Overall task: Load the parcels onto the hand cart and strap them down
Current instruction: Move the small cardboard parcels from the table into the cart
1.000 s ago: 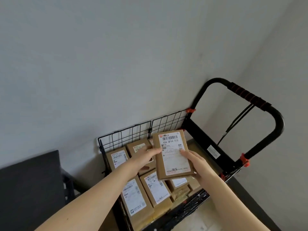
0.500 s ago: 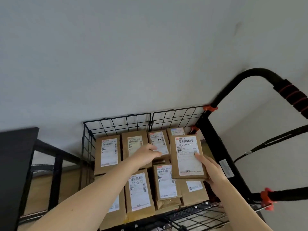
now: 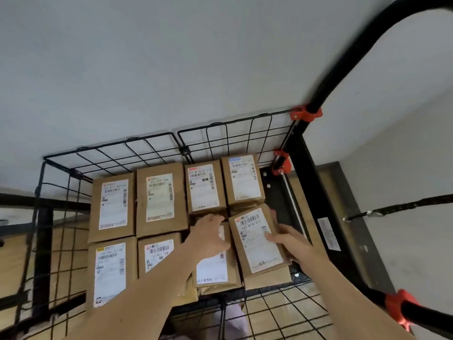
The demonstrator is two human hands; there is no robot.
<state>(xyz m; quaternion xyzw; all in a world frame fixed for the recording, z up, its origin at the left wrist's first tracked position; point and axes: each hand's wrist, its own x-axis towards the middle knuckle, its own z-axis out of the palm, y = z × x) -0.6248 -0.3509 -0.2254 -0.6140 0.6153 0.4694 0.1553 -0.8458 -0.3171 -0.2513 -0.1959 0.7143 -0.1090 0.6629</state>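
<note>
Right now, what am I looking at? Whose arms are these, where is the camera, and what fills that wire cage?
No machine here: these are a person's bare arms, filmed by one camera worn on their head, looking down. The black wire-walled hand cart holds flat brown cardboard parcels, each with a white shipping label. The right hand grips one more labelled parcel, tilted, at the cart's right side, thumb on its label. The left hand rests on a neighbouring parcel. A black strap with a metal hook shows at the right, not over the parcels.

Plain grey wall (image 3: pixel 171 57), wooden floor (image 3: pixel 9 253), dark skirting board (image 3: pixel 339 177)
</note>
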